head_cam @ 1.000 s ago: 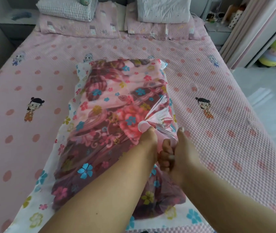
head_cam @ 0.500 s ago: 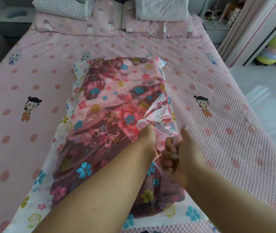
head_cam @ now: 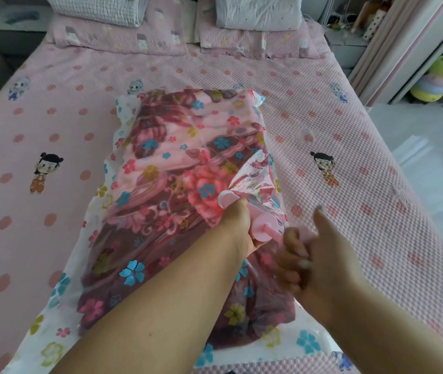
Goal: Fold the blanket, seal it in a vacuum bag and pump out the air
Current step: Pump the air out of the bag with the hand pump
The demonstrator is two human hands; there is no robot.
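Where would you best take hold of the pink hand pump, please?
Two grips: wrap the barrel of the pink hand pump from the left, as the left hand does, and hold the handle end from the near side, as the right hand does, since its rod slides toward you.

Two hands (head_cam: 238,225), one pump (head_cam: 262,228), one bag (head_cam: 123,114).

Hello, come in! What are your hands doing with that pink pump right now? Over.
Left hand grips pink plastic hand pump. Right hand holds its handle, rod showing. Pump sits on flowery clear vacuum bag with folded blanket inside. Nothing blocking.
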